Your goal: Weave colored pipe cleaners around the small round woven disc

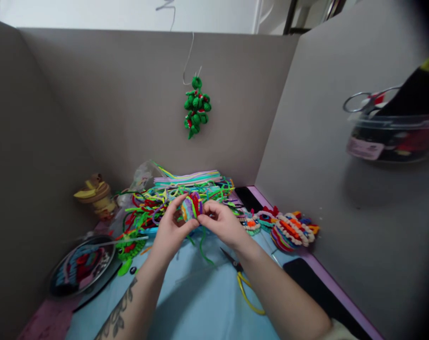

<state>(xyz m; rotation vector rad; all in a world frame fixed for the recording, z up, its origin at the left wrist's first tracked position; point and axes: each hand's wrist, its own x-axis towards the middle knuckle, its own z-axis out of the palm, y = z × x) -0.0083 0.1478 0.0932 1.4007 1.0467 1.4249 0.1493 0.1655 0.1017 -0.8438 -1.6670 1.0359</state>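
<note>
Between my two hands, above the blue cloth (193, 293), is a small rounded piece of coiled pipe cleaners (192, 206) in red, purple, yellow and light blue stripes. My left hand (174, 226) grips its left side between thumb and fingers. On the other side, my right hand (222, 223) pinches its lower right edge with thumb and forefinger. A green pipe cleaner (202, 249) lies or hangs just below the piece; I cannot tell whether it is joined to it. Scissors with yellow handles (245, 288) rest on the cloth near my right forearm.
Loose pipe cleaners (186, 179) are heaped behind my hands. Striped finished pieces (292, 231) sit at right, beside a black phone-like slab (321, 293). At left are a round tray (81, 264) and a green piece (129, 248). Grey panels (150, 104) enclose the table; a green ornament (196, 107) hangs behind.
</note>
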